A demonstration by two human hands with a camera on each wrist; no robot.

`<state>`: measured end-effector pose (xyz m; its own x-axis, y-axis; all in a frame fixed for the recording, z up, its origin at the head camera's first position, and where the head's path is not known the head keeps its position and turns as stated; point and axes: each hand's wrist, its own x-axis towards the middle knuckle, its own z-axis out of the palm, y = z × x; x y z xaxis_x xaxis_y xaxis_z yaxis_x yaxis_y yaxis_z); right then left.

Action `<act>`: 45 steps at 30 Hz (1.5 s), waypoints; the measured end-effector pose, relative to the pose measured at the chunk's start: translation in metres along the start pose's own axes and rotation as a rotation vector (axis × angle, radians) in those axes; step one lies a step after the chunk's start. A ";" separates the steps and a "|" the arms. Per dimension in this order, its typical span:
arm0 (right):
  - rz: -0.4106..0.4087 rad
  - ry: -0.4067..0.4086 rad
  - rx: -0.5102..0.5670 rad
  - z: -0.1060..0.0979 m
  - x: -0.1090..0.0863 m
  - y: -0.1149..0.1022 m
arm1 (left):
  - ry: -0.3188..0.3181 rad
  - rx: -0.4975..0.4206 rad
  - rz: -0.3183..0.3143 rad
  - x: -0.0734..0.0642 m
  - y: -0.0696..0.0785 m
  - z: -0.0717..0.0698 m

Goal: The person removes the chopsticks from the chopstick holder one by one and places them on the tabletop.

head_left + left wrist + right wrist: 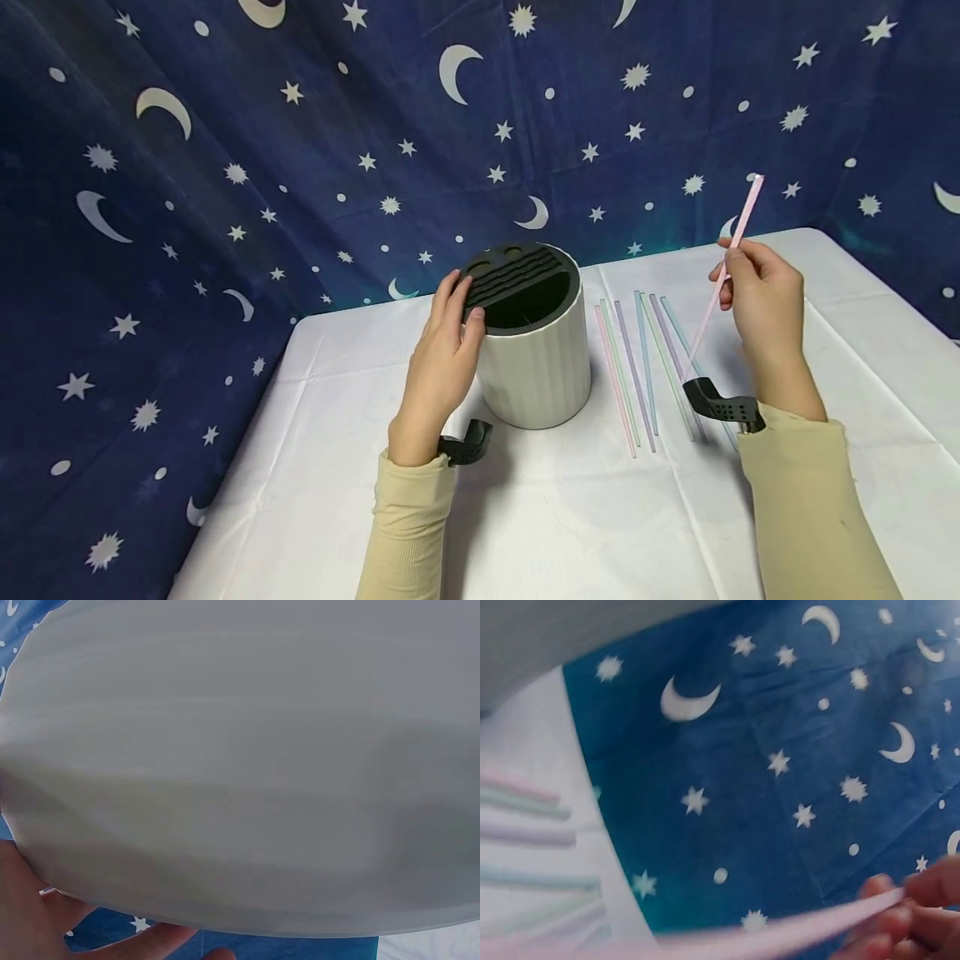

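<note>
A white ribbed round container (536,383) with a black slotted lid (517,271) stands upright on the table. A large dark opening shows in the near half of the lid. My left hand (442,358) rests at the container's left rim, fingers reaching along the lid's edge and the thumb on the near rim. In the left wrist view the pale wall (240,765) fills most of the picture. To the right and raised over the table, my right hand (768,296) pinches a thin pink straw (747,217), which slants down toward the left.
Several pastel straws (636,375) in pink, green, purple and blue lie side by side on the white tablecloth (585,525), between the container and my right hand. A dark blue curtain (420,108) with moons and stars hangs behind the table.
</note>
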<state>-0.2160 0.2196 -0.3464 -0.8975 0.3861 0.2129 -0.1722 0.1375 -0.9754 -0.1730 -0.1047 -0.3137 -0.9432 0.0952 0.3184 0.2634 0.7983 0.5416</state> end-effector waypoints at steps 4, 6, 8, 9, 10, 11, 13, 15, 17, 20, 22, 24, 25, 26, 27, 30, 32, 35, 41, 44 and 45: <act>0.015 -0.106 -0.503 -0.001 0.002 0.012 | -0.004 0.005 -0.003 -0.001 0.000 0.001; 0.016 -0.188 -0.642 -0.001 0.002 0.018 | -0.003 0.008 0.000 -0.001 0.001 0.001; 0.018 -0.267 -0.723 -0.003 0.002 0.025 | -0.002 0.006 0.006 0.000 0.001 0.002; 0.021 -0.302 -0.755 -0.004 0.003 0.028 | -0.002 0.004 0.009 0.000 0.001 0.002; 0.024 -0.332 -0.781 -0.005 0.004 0.032 | -0.002 0.003 0.009 0.000 0.001 0.003; 0.027 -0.360 -0.806 -0.007 0.004 0.035 | -0.004 0.003 0.009 0.000 0.001 0.004; 0.023 -0.398 -0.844 -0.010 0.005 0.042 | -0.007 0.000 0.008 0.000 0.001 0.005; 0.026 -0.427 -0.869 -0.014 0.005 0.049 | -0.007 -0.002 0.007 -0.001 0.001 0.007; 0.038 -0.448 -0.879 -0.017 0.005 0.055 | -0.006 -0.002 0.008 -0.001 0.002 0.009; 0.077 -0.463 -0.882 -0.019 0.006 0.064 | 0.001 -0.001 0.015 -0.001 0.003 0.011; 0.120 -0.471 -0.889 -0.020 0.006 0.069 | 0.004 0.000 0.021 -0.001 0.004 0.011; 0.165 -0.483 -0.893 -0.020 0.006 0.075 | 0.005 0.000 0.029 -0.001 0.005 0.012; 0.185 -0.491 -0.893 -0.021 0.005 0.077 | 0.005 0.001 0.032 -0.001 0.005 0.012; 0.193 -0.497 -0.893 -0.021 0.005 0.079 | 0.004 0.000 0.033 -0.001 0.005 0.013; 0.195 -0.501 -0.894 -0.022 0.004 0.082 | 0.004 -0.001 0.034 0.000 0.005 0.013; 0.185 -0.493 -0.888 -0.023 0.003 0.087 | 0.005 -0.003 0.038 0.000 0.005 0.015; 0.172 -0.479 -0.882 -0.023 0.003 0.089 | 0.001 -0.007 0.039 0.001 0.005 0.015; 0.155 -0.475 -0.879 -0.025 0.004 0.092 | -0.006 -0.009 0.040 0.002 0.005 0.016; 0.138 -0.469 -0.851 -0.024 0.001 0.083 | -0.050 -0.043 0.037 0.000 -0.001 0.015; 0.043 -0.431 -0.819 -0.021 0.001 0.067 | -0.083 -0.164 0.044 0.002 -0.012 0.008; 0.000 -0.416 -0.807 -0.019 0.001 0.061 | -0.085 -0.203 0.040 0.003 -0.017 0.004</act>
